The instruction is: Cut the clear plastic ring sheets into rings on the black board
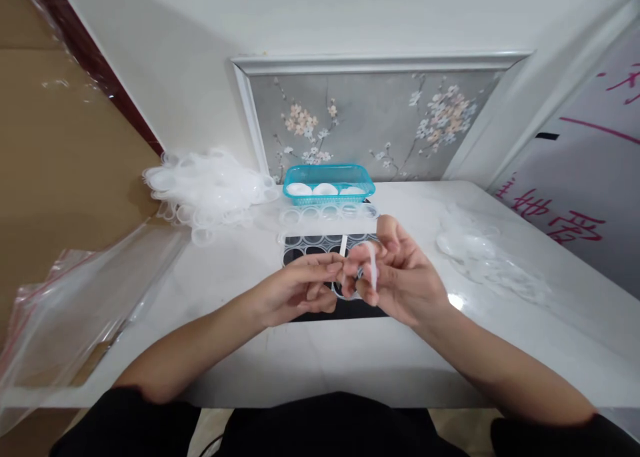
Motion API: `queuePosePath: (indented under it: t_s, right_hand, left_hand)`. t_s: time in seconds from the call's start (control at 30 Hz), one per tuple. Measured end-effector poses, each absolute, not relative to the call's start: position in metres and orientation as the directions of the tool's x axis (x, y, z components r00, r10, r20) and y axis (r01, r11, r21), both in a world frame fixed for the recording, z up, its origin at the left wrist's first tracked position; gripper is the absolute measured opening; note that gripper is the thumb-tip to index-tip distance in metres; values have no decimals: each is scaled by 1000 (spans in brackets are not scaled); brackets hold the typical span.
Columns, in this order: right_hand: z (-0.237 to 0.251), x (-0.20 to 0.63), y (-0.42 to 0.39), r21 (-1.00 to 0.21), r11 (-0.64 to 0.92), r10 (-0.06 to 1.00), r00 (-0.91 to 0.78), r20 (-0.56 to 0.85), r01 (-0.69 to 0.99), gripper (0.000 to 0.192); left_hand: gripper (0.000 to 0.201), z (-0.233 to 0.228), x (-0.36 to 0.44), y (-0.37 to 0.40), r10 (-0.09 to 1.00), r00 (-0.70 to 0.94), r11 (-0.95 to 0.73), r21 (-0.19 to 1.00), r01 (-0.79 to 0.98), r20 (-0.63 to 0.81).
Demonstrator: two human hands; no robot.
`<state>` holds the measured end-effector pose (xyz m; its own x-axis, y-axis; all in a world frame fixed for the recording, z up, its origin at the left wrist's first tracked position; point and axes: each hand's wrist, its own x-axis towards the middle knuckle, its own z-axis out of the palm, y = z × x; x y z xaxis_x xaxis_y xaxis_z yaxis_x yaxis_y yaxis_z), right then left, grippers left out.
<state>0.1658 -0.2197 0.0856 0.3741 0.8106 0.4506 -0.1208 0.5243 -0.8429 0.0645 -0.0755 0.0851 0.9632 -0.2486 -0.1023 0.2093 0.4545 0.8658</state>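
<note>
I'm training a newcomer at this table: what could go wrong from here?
The thin white piece pinched in the right hand could slip. The translucent pieces heaped loosely on the table might scatter if bumped. The plastic bag overhanging the front edge could be dragged off.

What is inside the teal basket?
At least three round white pieces show inside the teal basket. Whatever lies beneath them is covered and can't be seen.

Dressed in a black top (330, 430), plain and dark across the visible front, with a short left sleeve (130, 423) and a matching short right sleeve (560, 437); bare-armed below, with slim forearms (210, 340) tapering toward the wrists (263, 307).
</note>
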Motion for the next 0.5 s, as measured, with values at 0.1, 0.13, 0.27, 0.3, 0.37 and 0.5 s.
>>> queuePosePath:
  t_s: [0.1, 0.13, 0.27, 0.3, 0.37, 0.5]
  right_hand:
    - [81, 176, -211, -859, 503, 761, 521, 386, -99, 44]
    - [81, 188, -205, -864, 494, 728, 589, 350, -97, 43]
    - [79, 273, -162, -924, 368, 532, 792, 300, 102, 41]
    - [77, 300, -148, -944, 251, 513, 797, 319, 216, 44]
    - [71, 349, -119, -892, -168, 559, 786, 266, 421, 54]
    - [53, 409, -77, -592, -583, 670, 741, 37, 556, 54]
  left_hand:
    - [34, 82, 68, -73, -127, 983, 461, 869, 177, -132]
    - [35, 83, 69, -71, -81, 986, 430, 887, 169, -149]
    - [34, 82, 70, -61, -7, 975, 262, 941, 216, -221]
    - [34, 80, 68, -58, -17, 970, 224, 945, 239, -241]
    - [35, 72, 62, -53, -32, 954, 127, 945, 301, -299]
    - [35, 50, 41, -36, 24, 927, -29, 927, 374, -373]
